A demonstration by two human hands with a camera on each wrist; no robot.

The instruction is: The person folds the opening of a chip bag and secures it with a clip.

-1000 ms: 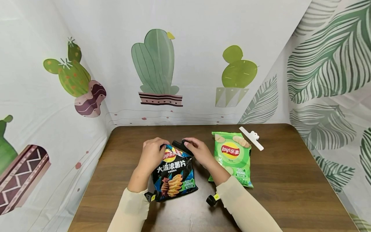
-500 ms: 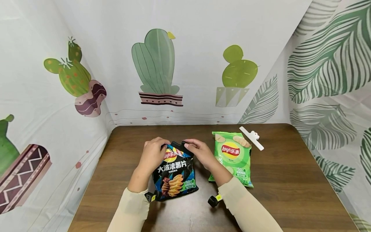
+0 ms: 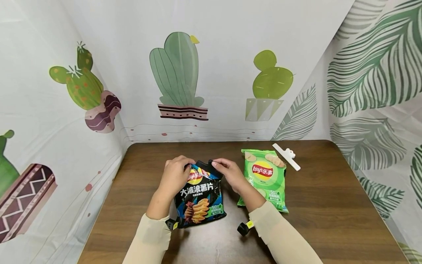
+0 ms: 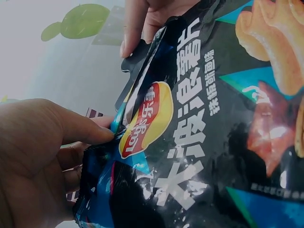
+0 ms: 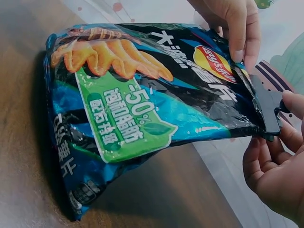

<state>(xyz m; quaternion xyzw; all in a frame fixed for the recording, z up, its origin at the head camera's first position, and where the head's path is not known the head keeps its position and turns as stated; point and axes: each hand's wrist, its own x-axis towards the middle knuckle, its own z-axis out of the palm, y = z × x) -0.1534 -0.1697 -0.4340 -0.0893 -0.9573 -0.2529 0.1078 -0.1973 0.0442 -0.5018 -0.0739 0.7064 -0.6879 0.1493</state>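
A black Lay's chip bag [image 3: 197,201] rests its lower end on the tabletop [image 3: 329,205], top raised. The left hand [image 3: 176,174] pinches its top edge between thumb and fingers; the right hand [image 3: 232,176] pinches a black bag clip [image 3: 204,165] at that edge. Rightward lie a green Lay's chip bag [image 3: 263,183] and, just beside it, a white bag clip [image 3: 287,157].

Brown table [image 3: 329,205] | green bag [image 3: 265,183] | white clip [image 3: 286,157] | black bag [image 3: 199,198], apparently touching

On the bag's [image 3: 201,196] far edge, left fingers [image 3: 185,161] are left, clip [image 5: 270,111] and right fingers [image 3: 222,162] right. On the surface [image 3: 319,216], right of the bag, lies a packet [image 3: 263,183]; farther right, behind, a second clip [image 3: 287,157].
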